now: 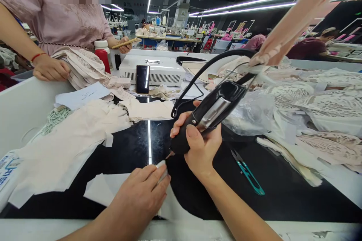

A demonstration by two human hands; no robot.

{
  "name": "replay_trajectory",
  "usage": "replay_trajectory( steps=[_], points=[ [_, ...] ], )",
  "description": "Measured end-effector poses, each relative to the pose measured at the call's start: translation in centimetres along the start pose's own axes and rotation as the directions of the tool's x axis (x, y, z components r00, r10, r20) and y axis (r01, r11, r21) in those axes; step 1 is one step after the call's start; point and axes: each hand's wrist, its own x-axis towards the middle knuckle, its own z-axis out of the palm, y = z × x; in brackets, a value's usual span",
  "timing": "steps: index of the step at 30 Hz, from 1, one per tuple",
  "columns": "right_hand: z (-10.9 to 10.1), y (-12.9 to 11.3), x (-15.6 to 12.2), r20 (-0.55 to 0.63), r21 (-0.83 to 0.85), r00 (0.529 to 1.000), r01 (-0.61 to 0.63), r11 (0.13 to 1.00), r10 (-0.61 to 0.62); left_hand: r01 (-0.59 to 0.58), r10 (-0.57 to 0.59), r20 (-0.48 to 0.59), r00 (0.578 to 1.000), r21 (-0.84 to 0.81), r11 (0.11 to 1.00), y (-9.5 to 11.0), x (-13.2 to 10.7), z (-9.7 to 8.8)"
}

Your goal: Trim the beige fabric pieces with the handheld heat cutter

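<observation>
Clamped around a black corded handheld tool (216, 107), the right hand (202, 145) has its fingers and thumb wrapped on the body in the head view. Below and to the left of that grip, the tool's pointed tip (170, 155) meets or nearly meets the end of a pale grey piece (163, 166) under the fingers of the left hand (144, 190); whether these fingers pinch it or only press, I cannot tell. White material (107, 188) lies beneath the left hand on the black tabletop (127, 154). Teal-handled thread snips (251, 177) lie right of the tool grip, out of use. Working the tip at the piece's edge seems to be the step in hand; the next move calls for a steady left hand, fingertips clear of the point, and small, controlled wrist motion.
</observation>
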Motion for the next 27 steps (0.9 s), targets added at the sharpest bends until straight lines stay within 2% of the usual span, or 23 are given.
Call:
replay_trajectory(
  steps=[5, 16, 20, 27],
  points=[
    [0.07, -0.41, 0.07, -0.019, -0.001, 1.000, 0.008, 1.000, -0.008, 0.011, -0.011, -0.037, 0.999, 0.009, 1.000, 0.11, -0.04, 0.16],
    [0.15, -0.03, -0.69, 0.023, -0.036, 1.000, 0.000, 0.999, 0.001, 0.008, -0.007, -0.083, 0.997, 0.015, 1.000, 0.25, 0.02, 0.60],
    [0.24, -0.02, -0.66, 0.005, -0.067, 1.000, -0.019, 0.998, 0.019, 0.018, -0.018, -0.058, 0.998, 0.001, 1.000, 0.13, 0.15, 0.46],
    [0.63, 0.07, -0.73, 0.019, -0.007, 1.000, -0.009, 1.000, 0.009, 0.001, -0.001, 0.022, 1.000, -0.006, 1.000, 0.02, -0.23, 0.44]
  ],
)
